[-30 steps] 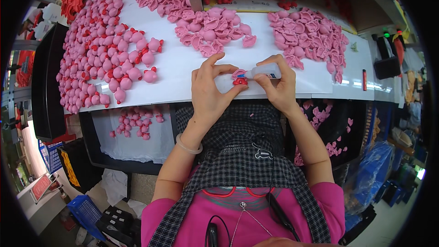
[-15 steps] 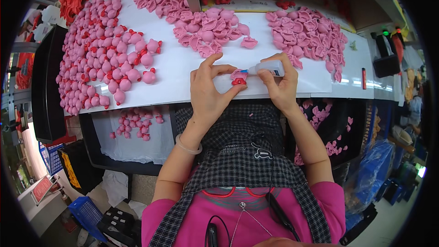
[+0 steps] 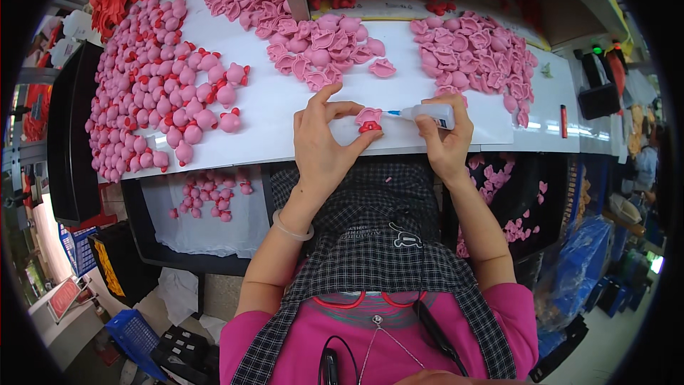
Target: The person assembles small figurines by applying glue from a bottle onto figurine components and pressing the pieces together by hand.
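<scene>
- Currently, 1 pink shell (image 3: pixel 368 115) with a red part (image 3: pixel 370 127) below it sits pinched between thumb and fingers of the left hand (image 3: pixel 324 139), over the near side of the white table (image 3: pixel 274 125).
- The right hand (image 3: pixel 447 141) has its fingers wrapped round a pale squeeze bottle (image 3: pixel 436 112), the blue nozzle (image 3: pixel 395 113) pointing at the shell, just beside its edge.
- That 1 piece looks partly made: the shell spreads wide; whether anything wet lies on it is too small to tell.
- Apparently finished: the big heap of pink balls with red parts (image 3: pixel 146 89) at the table's left, plus a smaller batch (image 3: pixel 206 196) in the lined tray (image 3: pixel 167 224) below.
- Apparently remaining: 2 heaps of loose shells, a middle heap (image 3: pixel 320 51) and a right heap (image 3: pixel 474 57).
</scene>
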The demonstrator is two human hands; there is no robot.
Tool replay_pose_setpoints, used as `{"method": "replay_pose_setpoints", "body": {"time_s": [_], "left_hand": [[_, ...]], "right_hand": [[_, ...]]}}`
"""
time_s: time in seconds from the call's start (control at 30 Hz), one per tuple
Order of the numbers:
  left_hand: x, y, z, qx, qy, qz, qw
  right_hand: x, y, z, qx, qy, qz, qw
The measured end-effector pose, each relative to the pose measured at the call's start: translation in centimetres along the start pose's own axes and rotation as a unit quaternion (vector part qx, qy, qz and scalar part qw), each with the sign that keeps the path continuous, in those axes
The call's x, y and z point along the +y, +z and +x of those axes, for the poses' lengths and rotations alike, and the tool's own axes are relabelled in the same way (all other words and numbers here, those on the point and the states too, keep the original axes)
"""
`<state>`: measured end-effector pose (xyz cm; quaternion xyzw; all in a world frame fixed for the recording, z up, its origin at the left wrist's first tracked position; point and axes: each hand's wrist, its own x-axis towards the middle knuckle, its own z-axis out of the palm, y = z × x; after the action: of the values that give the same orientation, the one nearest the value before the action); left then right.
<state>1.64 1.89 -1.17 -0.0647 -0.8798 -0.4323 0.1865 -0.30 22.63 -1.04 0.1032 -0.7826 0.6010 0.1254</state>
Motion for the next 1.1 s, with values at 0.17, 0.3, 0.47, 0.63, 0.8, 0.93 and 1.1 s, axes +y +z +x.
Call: {"method": "replay_pose_setpoints", "body": {"time_s": [0.17, 0.3, 0.47, 0.63, 0.8, 0.93, 1.1], "left_hand": [[0.2, 0.0, 0.0, 0.002, -0.007, -0.008, 1.000], [0.0, 0.2, 0.0, 0.006, 0.005, 0.001, 1.000], [0.3, 0.1, 0.0, -0.007, 0.002, -0.014, 1.000], [-0.3, 0.3, -0.3, 0.013, 0.044, 0.013, 0.999], [-0.2, 0.3, -0.4, 0.012, 0.064, 0.021, 0.998], [-0.1, 0.4, -0.3, 0.016, 0.071, 0.024, 0.997], [-0.1, 0.3, -0.4, 0.015, 0.067, 0.027, 0.997]], "right_hand": [[-0.7, -0.1, -0.1, -0.037, -0.040, -0.008, 0.999], [-0.7, -0.5, -0.3, -0.055, -0.034, -0.009, 0.998], [-0.1, -1.2, -1.0, -0.043, 0.007, 0.035, 0.998], [-2.4, -3.6, 1.1, -0.065, 0.115, 0.065, 0.989], [-2.5, -6.2, 3.2, -0.079, -0.060, -0.325, 0.941], [-2.5, -4.3, 3.4, -0.102, -0.056, -0.303, 0.946], [-2.8, -2.4, 4.1, -0.171, -0.044, -0.287, 0.941]]}}
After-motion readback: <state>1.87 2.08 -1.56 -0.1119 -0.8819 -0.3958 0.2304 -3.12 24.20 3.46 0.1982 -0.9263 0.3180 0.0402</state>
